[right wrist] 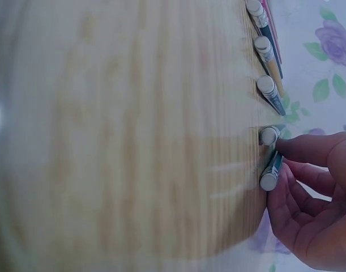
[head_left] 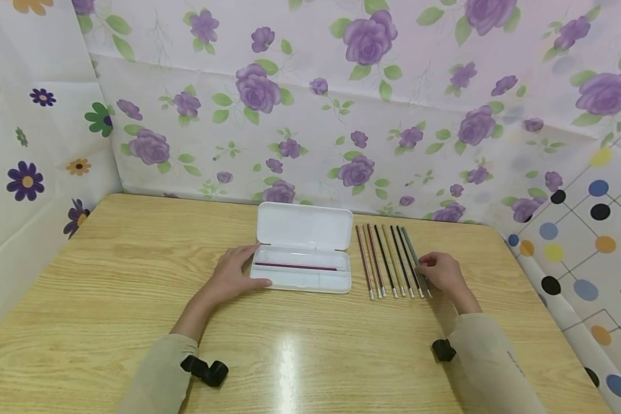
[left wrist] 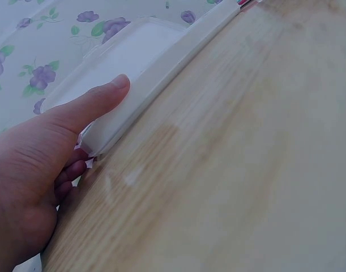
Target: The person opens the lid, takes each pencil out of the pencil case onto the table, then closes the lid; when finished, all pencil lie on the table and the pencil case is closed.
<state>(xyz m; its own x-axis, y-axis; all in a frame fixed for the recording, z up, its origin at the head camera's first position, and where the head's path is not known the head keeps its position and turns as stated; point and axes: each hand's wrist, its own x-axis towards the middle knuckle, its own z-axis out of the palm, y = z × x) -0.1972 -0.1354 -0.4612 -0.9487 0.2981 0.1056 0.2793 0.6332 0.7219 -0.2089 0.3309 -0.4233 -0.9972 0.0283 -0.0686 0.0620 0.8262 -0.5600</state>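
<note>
A white pencil case (head_left: 304,225) lies with its lid raised, and a single dark red pencil (head_left: 296,266) rests inside it. My left hand (head_left: 232,275) holds the case's left end. In the left wrist view its thumb (left wrist: 107,96) lies along the front wall while the other fingers are partly hidden behind the end. To the right of the case, several pencils (head_left: 384,261) lie side by side, white eraser ends nearest me. My right hand (head_left: 444,274) pinches the green pencil (right wrist: 273,170) at the row's right end, close beside a black pencil (right wrist: 270,134).
The wooden table (head_left: 310,356) ends at the back against a purple-flowered cloth (head_left: 290,115). A dotted cloth (head_left: 595,259) borders the right side, and another flowered cloth (head_left: 36,144) the left. Black straps with mounts (head_left: 204,369) sit on both sleeves.
</note>
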